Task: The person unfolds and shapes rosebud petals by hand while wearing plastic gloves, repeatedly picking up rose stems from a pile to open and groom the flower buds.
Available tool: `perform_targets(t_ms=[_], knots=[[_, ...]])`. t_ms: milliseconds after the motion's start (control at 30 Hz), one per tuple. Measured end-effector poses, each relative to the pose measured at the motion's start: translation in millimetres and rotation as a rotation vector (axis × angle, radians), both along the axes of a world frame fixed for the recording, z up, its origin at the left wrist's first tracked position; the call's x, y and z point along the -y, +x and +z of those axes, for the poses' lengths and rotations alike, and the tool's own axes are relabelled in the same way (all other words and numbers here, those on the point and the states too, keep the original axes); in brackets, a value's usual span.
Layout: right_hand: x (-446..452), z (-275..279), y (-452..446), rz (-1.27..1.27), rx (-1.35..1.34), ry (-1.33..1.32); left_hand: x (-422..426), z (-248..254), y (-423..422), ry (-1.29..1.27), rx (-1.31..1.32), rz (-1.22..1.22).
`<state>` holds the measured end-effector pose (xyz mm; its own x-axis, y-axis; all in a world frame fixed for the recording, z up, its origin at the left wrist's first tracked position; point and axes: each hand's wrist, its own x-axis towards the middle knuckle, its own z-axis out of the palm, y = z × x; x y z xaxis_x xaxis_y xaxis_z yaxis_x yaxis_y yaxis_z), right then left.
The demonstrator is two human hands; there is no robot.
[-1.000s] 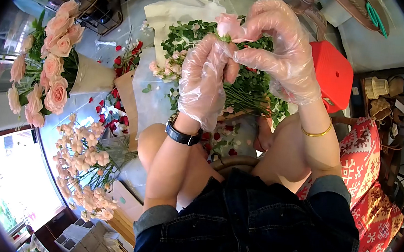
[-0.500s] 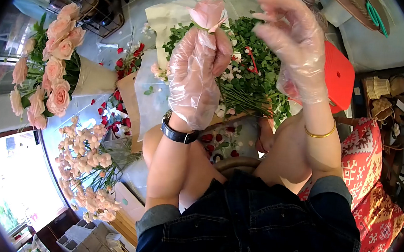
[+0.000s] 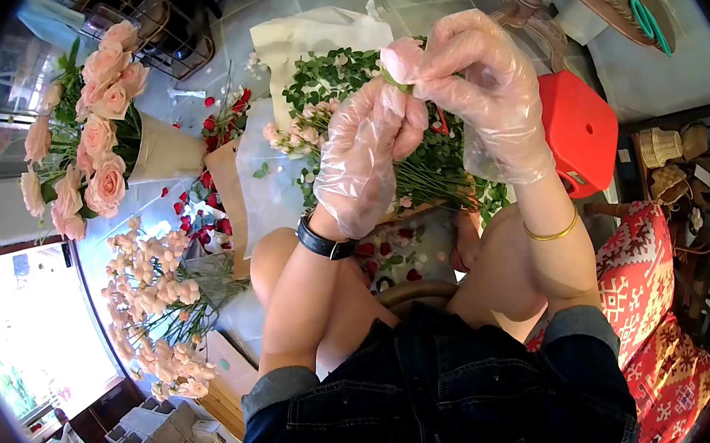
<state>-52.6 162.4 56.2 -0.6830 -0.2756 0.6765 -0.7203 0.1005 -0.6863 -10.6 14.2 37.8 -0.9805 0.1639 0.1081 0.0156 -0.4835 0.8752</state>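
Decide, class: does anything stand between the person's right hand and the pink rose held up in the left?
Nothing visible stands between the right hand and the pink rose except the clear plastic glove: its fingertips meet the bloom's side. The leafy stems lie beneath, not between.

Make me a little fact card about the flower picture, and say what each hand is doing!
Left hand: holding a pink rose just below its bloom
Right hand: fingertips at that same rose; whether they pinch it is hard to tell
Gloves: clear, on both hands
Left wrist: black watch
Right wrist: gold bangle
Beyond the knees: green stems
Far left: more pink roses in a pale bucket
Scattered about: red petals
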Motion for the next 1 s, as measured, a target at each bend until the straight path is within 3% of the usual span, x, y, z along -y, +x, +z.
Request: perform_targets(t_ms=[33,67,133,167,200,267,533,833,1000], knots=[[0,-2,0,0.142,0.178,-0.161,-1,-3,-2,0.087,-0.014,-0.077],[-1,-3,0,0.142,0.176,-0.163,-1,-6,-5,0.173,-0.028,-0.154],[-2,-4,0,0.187,0.414,-0.442,3,-13,-10,0.181,-0.050,-0.140],[-3,-3,0,0.191,0.413,-0.443,5,-13,-11,0.190,-0.071,-0.127],[-4,-3,-1,0.074,0.361,-0.315,4,-11,-10,0.189,-0.073,-0.124],[-5,-2,-2,-0.160,0.250,-0.059,-2,-2,-4,0.058,-0.021,0.108],[-5,5,4,-0.149,-0.040,0.076,-5,-20,-10,-0.175,-0.222,0.181],[-3,6,10,-0.146,-0.018,0.194,-7,-26,-12,-0.337,-0.222,0.279],[-3,4,9,-0.202,-0.036,0.217,0,-30,-11,-0.411,-0.252,0.204]])
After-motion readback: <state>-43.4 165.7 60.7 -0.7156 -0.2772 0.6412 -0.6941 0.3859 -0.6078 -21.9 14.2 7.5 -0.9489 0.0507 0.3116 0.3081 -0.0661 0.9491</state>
